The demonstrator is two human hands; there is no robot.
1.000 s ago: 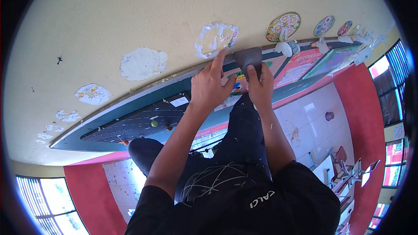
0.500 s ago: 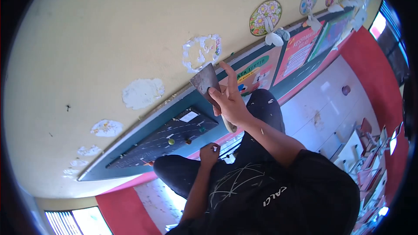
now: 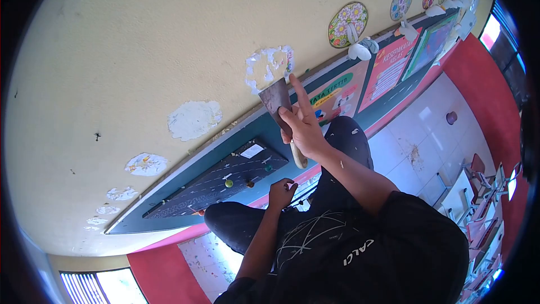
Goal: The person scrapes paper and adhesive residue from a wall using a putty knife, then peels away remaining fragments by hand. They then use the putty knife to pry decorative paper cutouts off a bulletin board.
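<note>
- Right hand (image 3: 304, 126) raised to the wall (image 3: 140, 39), wrapped round the handle of a scraper (image 3: 277, 101); index finger stretched straight up beside the blade, the other fingers (image 3: 288, 118) curled tight on the handle.
- Scraper held blade-up, its flat metal blade laid against the yellow wall, top edge touching the lower rim of a ragged white ring of paper scraps (image 3: 269, 66).
- Pale end of the scraper handle poking out below the palm.
- Left hand (image 3: 281, 192) down low, near the knee (image 3: 236, 222), well apart from the scraper; fingers bunched into a loose fist, whether pinching anything cannot be told.
- Row of white scraped patches along the wall to the left of the ring, the nearest patch (image 3: 194, 119) the largest, the rest smaller towards the far left.
- Round flower-patterned paper discs (image 3: 349, 24) stuck on the wall to the right of the ring, more of them trailing off to the far right.
- Long teal-framed board (image 3: 225, 177) running under the wall patches, dark panel with white dashed lines and small coloured pins on it.
- Bright posters (image 3: 388, 70) on the same board further right, just behind the right hand.
- Dark trousers speckled with pale flakes.
- White tiled floor (image 3: 427, 152) and red wall band beyond.
</note>
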